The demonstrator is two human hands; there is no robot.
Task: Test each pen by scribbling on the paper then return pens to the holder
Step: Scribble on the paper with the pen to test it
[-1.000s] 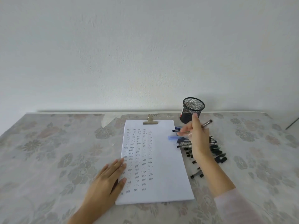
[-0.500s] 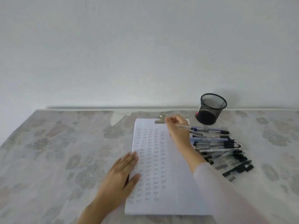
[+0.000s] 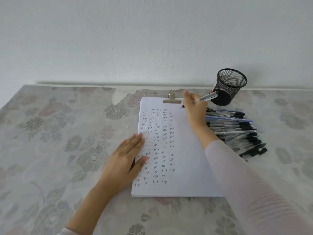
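Desk [image 3: 50, 133]: covered by a pale cloth with a grey and faded pink flower print, set against a white wall [image 3: 152, 39]. Left grip [image 3: 125, 160]: released, laid flat with straight fingers, palm on the cloth, fingertips and thumb pressing the left margin of the paper. Paper [image 3: 189, 150]: a white stack lying lengthwise at the middle of the desk, its near corners square to the viewer; five columns of small dark handwritten marks fill the left and centre, the right strip blank. Clip [image 3: 172, 99]: metal, clamped on the top edge of the paper. Right grip [image 3: 194, 107]: grasping one pen, fingers curled round the barrel, hand over the upper right corner of the paper; pale pink sleeve [image 3: 245, 184] crossing the paper's right edge. Pen [image 3: 207, 97]: silvery barrel, tip down at the blank upper part of the sheet just right of the last column, rear end slanting up in front of the holder. Holder [image 3: 228, 87]: black mesh cup, upright, at the back of the desk near the wall, right of the paper. Pile of pens [image 3: 237, 128]: many, mostly dark-capped, lying flat on the cloth just beside the paper's right edge, in front of the holder.
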